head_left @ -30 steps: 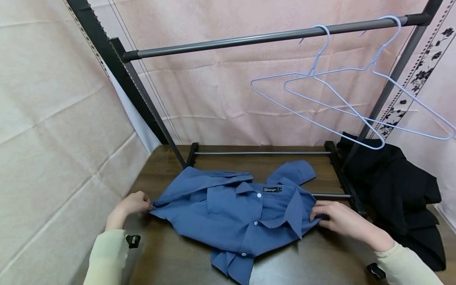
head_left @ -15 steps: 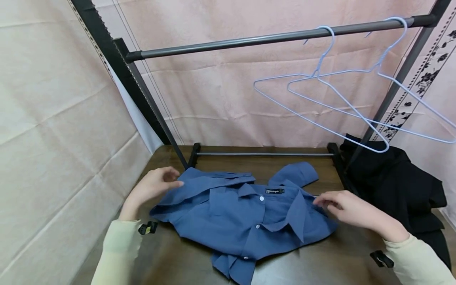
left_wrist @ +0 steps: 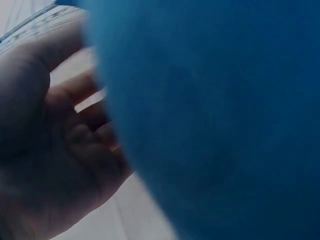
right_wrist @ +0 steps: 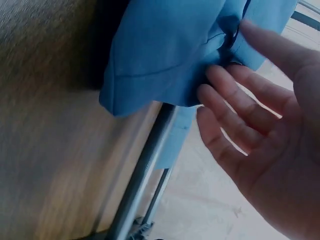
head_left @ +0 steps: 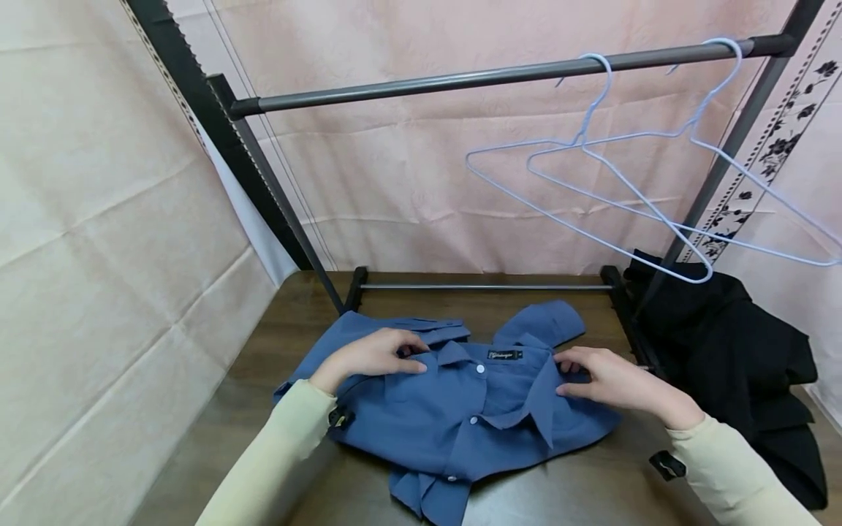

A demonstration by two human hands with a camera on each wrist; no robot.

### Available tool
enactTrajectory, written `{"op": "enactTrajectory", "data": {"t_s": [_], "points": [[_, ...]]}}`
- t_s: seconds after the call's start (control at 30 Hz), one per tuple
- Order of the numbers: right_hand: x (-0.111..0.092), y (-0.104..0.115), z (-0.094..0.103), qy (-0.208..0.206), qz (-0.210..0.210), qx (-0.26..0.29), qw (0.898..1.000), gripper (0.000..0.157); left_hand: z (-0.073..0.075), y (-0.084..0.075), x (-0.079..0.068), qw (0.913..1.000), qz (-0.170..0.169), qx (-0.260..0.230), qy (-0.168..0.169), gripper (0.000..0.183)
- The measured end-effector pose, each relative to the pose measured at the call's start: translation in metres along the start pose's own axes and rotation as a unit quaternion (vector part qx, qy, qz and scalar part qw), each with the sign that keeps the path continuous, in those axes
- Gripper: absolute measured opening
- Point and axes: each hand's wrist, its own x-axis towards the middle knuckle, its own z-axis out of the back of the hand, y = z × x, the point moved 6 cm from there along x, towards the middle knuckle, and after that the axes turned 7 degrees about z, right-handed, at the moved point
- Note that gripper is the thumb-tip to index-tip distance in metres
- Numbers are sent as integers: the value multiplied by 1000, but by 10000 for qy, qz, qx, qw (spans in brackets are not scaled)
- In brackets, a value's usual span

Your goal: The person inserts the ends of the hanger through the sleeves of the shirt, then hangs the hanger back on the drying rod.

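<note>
A blue button-up shirt (head_left: pixel 421 409) lies spread on the brown table, its collar and dark neck label (head_left: pixel 505 355) toward the rack and its upper buttons at the middle. Over the chest, beside the collar's left side, hovers or rests my left hand (head_left: pixel 375 354); thumb and fingers stand apart. At the collar's right side my right hand (head_left: pixel 608 376) touches the cloth with bent, parted fingers. Thumb and fingertips of the right hand (right_wrist: pixel 265 110) sit near a fold in the right wrist view. Blurred blue cloth (left_wrist: pixel 210 120) hides the left fingertips in the left wrist view.
A dark metal rack (head_left: pixel 421 88) stands at the back, with low bars on the table. Two light-blue wire hangers (head_left: pixel 585 142) hang from its rail at the right. Black clothing (head_left: pixel 723 351) lies heaped at the right. Fabric sheets form the walls.
Both hands have let go of the shirt's outer edges and moved inward to the collar, the left one travelling farther. The right part of the shirt has dropped flatter onto the table.
</note>
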Motion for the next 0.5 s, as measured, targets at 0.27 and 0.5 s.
{"op": "enactTrajectory", "data": {"t_s": [0.27,0.5], "points": [[-2,0,-20,291,-87,502,9983,65,-27,14,18,9977,170,565,344,62],[-6,1,-22,259,83,572,9980,25,-25,12,24,9982,14,594,72,50]]}}
